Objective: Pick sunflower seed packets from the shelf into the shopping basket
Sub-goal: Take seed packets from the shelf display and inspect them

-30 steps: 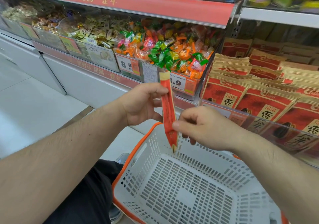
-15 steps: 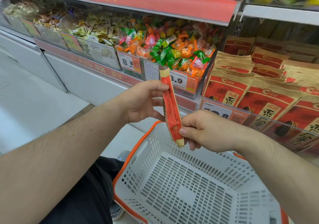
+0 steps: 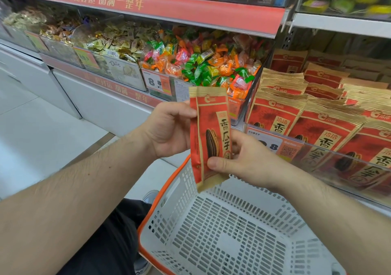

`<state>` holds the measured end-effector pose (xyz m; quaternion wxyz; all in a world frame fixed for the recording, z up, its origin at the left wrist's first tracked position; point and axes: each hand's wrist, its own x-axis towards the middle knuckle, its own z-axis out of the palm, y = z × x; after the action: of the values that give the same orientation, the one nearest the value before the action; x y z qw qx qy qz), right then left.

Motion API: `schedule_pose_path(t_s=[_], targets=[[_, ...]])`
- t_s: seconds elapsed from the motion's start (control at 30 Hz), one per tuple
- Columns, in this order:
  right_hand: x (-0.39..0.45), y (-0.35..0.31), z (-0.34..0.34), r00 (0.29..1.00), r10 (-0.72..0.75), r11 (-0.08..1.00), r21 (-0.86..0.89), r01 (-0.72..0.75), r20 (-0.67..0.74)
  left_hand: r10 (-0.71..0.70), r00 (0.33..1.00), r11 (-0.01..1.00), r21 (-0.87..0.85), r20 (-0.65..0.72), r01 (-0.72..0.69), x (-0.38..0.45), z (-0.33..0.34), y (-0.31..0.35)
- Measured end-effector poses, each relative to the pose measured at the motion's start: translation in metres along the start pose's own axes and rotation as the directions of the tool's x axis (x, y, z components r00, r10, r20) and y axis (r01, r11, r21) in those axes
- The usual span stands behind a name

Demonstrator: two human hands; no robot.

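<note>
I see both hands on one seed packet (image 3: 211, 135), held upright over basket (image 3: 169, 192) rim. L hand (image 3: 169, 129) pinches upper edge, fingers curled; R hand (image 3: 243, 160) grips lower part, thumb across front. More packets on shelf (image 3: 317, 130) at right.

Both bare forearms reached forward from the lower corners of the view, converging near the middle. Left hand (image 3: 169, 129) raised, palm turned inward, thumb and fingertips pinching the upper left edge of the red and tan paper sunflower seed packet (image 3: 210, 135) — held upright. Right hand (image 3: 246, 158) lower, thumb pressed flat across the packet's lower front, remaining fingers curled behind it — only partly seen. Wrists roughly level with each other, hands close together, parted only by the packet held between them.
</note>
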<state>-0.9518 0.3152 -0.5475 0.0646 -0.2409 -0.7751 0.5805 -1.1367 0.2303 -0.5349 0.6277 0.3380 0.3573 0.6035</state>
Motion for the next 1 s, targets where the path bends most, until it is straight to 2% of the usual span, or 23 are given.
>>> schedule_pose_path(t_s=[0.07, 0.17, 0.23, 0.3, 0.43, 0.67, 1.0], targets=[[0.002, 0.001, 0.003, 0.991, -0.004, 0.998, -0.059, -0.004, -0.131, 0.010, 0.999, 0.998, 0.065, -0.050, -0.006, 0.000, 0.002, 0.000], [0.005, 0.005, 0.002, 0.954, -0.020, 0.987, -0.160, -0.029, -0.300, 0.111, 0.962, 0.926, 0.379, -0.249, -0.009, -0.002, 0.006, 0.000], [0.004, 0.006, 0.001, 0.941, -0.038, 0.974, -0.222, -0.040, -0.335, 0.211, 0.938, 0.851, 0.524, -0.275, -0.038, -0.003, 0.005, -0.002], [0.002, 0.005, -0.001, 0.937, -0.057, 0.971, -0.238, -0.029, -0.346, 0.243, 0.938, 0.812, 0.581, -0.247, -0.058, -0.005, 0.004, -0.003], [-0.001, 0.000, -0.008, 0.916, -0.148, 0.976, -0.202, 0.076, -0.373, 0.240, 0.963, 0.751, 0.652, -0.123, -0.104, -0.010, 0.004, -0.002], [-0.011, -0.004, -0.005, 0.887, -0.237, 0.940, -0.324, 0.106, -0.396, 0.238, 0.971, 0.683, 0.707, 0.023, -0.184, -0.014, -0.003, 0.002], [-0.012, -0.006, -0.006, 0.875, -0.254, 0.933, -0.343, 0.109, -0.413, 0.251, 0.968, 0.704, 0.682, 0.027, -0.201, -0.012, -0.006, 0.001]])
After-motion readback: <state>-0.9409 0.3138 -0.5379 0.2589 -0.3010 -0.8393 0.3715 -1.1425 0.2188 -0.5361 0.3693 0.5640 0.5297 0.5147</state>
